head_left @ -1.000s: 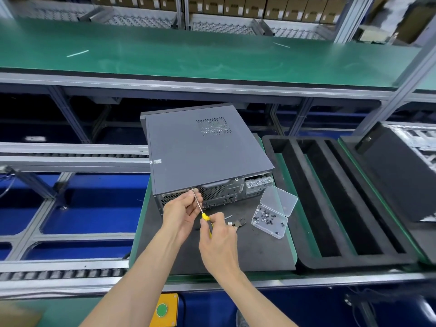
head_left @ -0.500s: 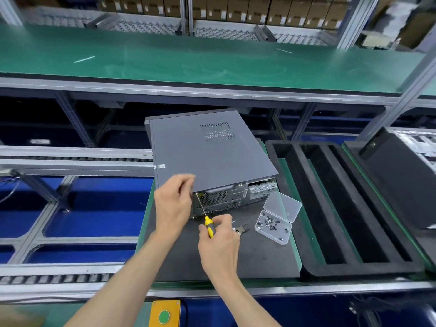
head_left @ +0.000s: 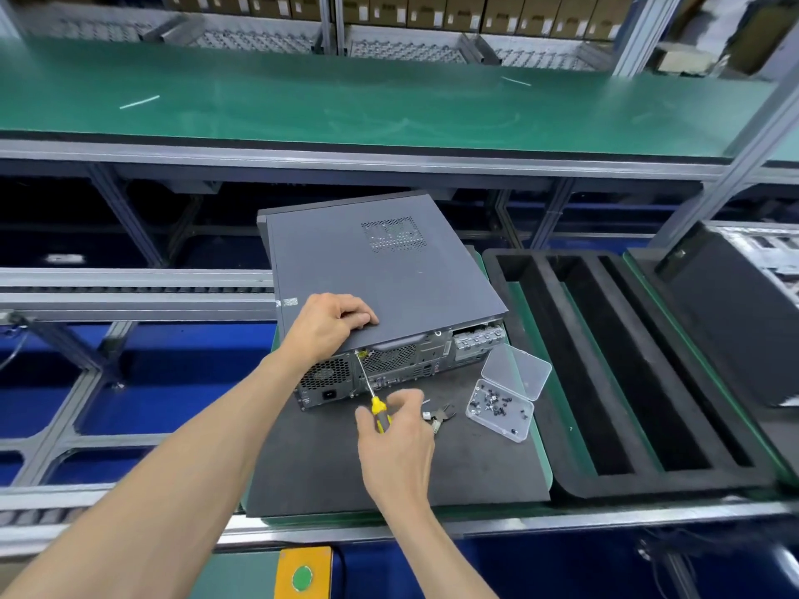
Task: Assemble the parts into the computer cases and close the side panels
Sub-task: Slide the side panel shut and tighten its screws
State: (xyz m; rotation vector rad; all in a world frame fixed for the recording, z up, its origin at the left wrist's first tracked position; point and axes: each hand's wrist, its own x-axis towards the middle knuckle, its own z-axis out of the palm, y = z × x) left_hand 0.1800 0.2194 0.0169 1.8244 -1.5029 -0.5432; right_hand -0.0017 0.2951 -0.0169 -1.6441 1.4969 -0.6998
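Item: computer case (head_left: 380, 278), lying flat on the dark mat (head_left: 389, 469), rear face toward me. My left hand (head_left: 330, 324) presses fingers curled on its side panel's near edge. My right hand (head_left: 395, 430) pinches the screwdriver (head_left: 372, 397); its shaft runs up and far-left to the screw point at the rear top edge, just below my left hand.

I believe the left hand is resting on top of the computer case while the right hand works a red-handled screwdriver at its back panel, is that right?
Not quite: the screwdriver has a yellow handle, not red, as the head view shows. The rest holds: the left hand rests on top of the computer case, and the right hand works the tool at its back panel.
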